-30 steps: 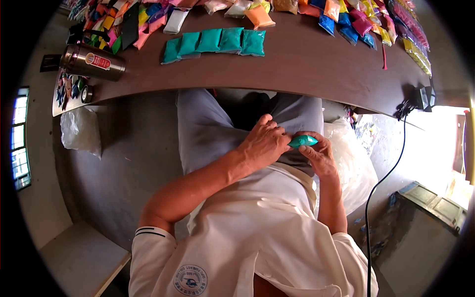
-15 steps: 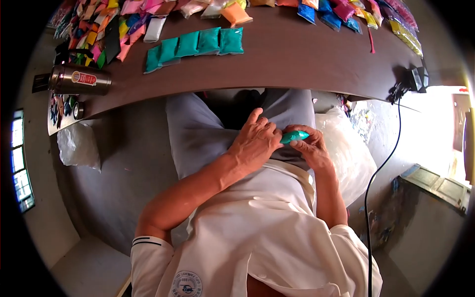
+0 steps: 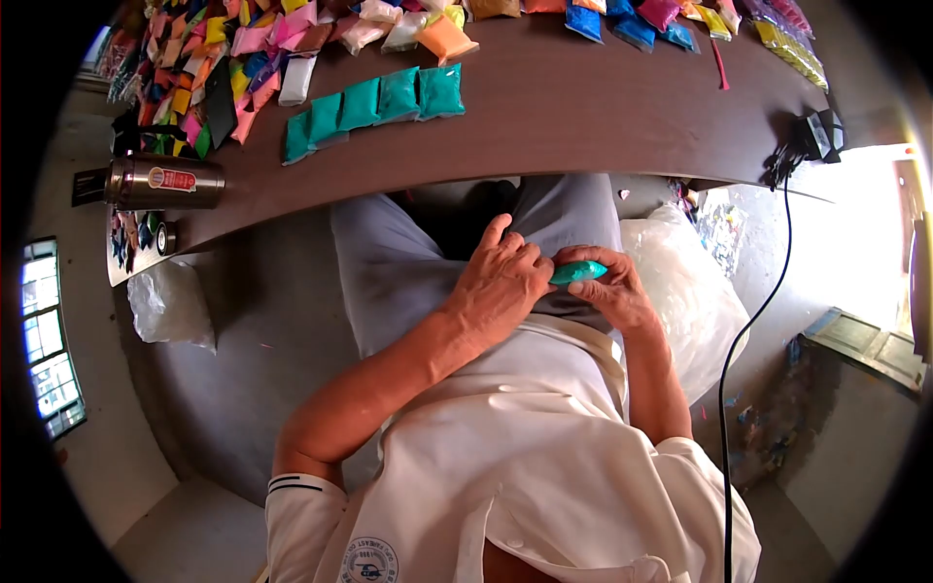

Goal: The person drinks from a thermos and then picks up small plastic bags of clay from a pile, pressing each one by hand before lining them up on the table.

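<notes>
Above my lap, my right hand [image 3: 610, 283] pinches a small, plump teal-green packet [image 3: 579, 273] between thumb and fingers. My left hand [image 3: 505, 274] is at the packet's left end, its fingers curled in against it and the index finger raised. Its thumb and the exact grip there are hidden from me. On the table ahead lies a row of several similar teal-green packets [image 3: 361, 104], side by side and slightly overlapping.
The brown table [image 3: 603, 126] spans the front. Colourful packets [image 3: 258, 44] are heaped back left, near a steel flask [image 3: 170, 182] on its side. A black cable [image 3: 768, 321] hangs at right, beside a clear plastic bag [image 3: 680, 291] on the floor.
My view has shifted slightly, so the table's things sit a little lower and the nearer surroundings have moved right. Both hands stay at the packet with almost the same pose.
</notes>
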Motion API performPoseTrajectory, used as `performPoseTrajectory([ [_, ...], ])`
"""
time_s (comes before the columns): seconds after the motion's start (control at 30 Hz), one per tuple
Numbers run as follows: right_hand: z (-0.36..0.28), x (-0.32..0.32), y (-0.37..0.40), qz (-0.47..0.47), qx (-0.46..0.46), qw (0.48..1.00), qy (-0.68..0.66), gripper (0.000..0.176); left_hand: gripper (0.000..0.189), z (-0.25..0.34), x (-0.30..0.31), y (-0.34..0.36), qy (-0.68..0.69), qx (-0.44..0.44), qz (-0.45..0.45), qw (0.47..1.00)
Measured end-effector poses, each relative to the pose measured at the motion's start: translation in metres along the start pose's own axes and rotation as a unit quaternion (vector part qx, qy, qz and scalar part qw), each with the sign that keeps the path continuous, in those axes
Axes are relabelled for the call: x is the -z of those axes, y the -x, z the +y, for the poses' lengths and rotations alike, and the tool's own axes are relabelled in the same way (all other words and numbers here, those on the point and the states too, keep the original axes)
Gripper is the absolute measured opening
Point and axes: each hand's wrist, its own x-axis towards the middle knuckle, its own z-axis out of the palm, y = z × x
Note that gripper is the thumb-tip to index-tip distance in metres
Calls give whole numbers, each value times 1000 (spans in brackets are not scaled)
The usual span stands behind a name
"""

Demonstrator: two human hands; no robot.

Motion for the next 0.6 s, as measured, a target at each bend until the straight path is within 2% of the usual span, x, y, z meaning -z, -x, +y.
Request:
performPoseTrajectory([
  [0.07, 5, 0, -2, 2, 43, 999, -5, 29, 17, 1, 2, 0, 6, 0, -3, 1000],
  [0.17, 8, 2, -3, -7, 62, 998, -16, 27, 17, 3, 2, -1, 0, 1, -8, 1000],
  [0.4, 2, -2, 0, 19, 14, 998, -50, 26, 18, 4, 1, -2, 13, 11, -12, 1000],
  [0.47, 2, -4, -1, 8, 66, 998, -15, 25, 19, 5, 1, -1, 18, 11, -16, 1000],
  [0.6, 10, 1, -3, -3, 65, 998, -25, 23, 19, 6, 3, -1, 9, 10, -21, 1000],
])
